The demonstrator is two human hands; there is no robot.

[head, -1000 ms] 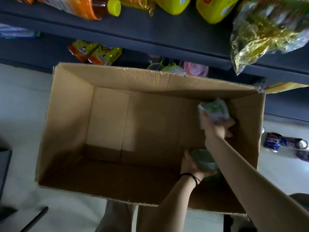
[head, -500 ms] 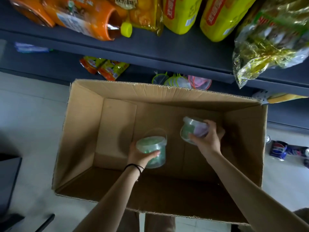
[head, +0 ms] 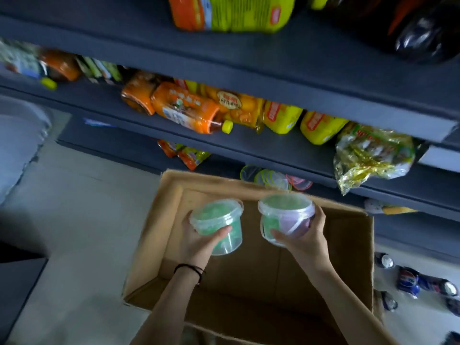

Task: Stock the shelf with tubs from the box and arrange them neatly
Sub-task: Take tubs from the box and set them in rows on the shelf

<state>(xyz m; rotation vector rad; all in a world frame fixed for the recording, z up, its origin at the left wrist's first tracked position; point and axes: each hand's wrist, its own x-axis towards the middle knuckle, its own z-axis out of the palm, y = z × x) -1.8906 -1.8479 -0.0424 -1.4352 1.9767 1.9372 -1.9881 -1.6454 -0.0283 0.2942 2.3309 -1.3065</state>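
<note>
The floor (head: 74,207) is pale tile at the left. An open cardboard box (head: 348,245) stands on it, near the person and just in front of the shelf (head: 273,145). The left hand (head: 201,239), with a black band (head: 191,268) on its wrist, grips the left tub (head: 219,225) from the side: the thumb lies across the near wall and the fingers wrap behind it. This tub is clear with green contents, lidded, upright and held above the box opening. Just right of it, not touching, is the right tub (head: 286,217), also clear, with green and purple contents and a white handle hanging down its side. It is held slightly tilted over the far rim of the box. The right hand (head: 306,235) clamps it, thumb on the near wall and fingers curled round the right side. On the lowest shelf level, beyond the box, are more tubs (head: 273,178) with coloured rims. One level higher lie an orange bottle (head: 184,110), yellow bottles (head: 321,128) and a foil bag (head: 371,155). Cans (head: 408,280) lie on the floor at the far right.
</note>
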